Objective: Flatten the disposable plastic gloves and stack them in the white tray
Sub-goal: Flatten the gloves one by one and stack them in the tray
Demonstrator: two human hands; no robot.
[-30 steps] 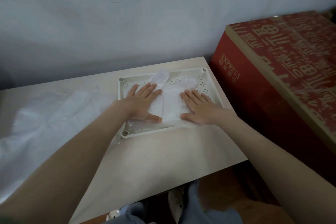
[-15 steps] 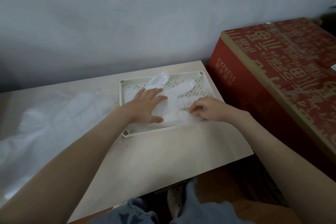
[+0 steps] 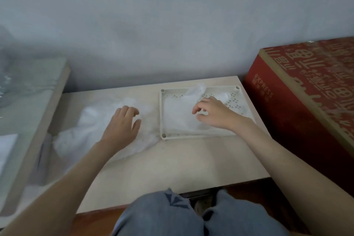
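Leftward, pile (image 3: 92,120): loose gloves heaped on the bench (image 3: 182,161), touching the tray's left side, likely kept close so each one is a short reach.
Left grip (image 3: 122,126): lies on the pile with fingers loosely bent and thumb splayed, clasping nothing I can see; probably feeling for the next glove.
Tray (image 3: 161,113): white and perforated, at the bench's far right corner.
Stack (image 3: 178,115): flattened gloves inside the tray, one part poking over the far rim.
Right grip (image 3: 214,115): on the stack, fingers arched onto the film. Whether it pinches or only presses, I cannot tell. Likely it is pinning the stack flat.
Box (image 3: 298,113): red carton just beside the bench. "EXPRESS" reads on its side; the other print is too blurred.
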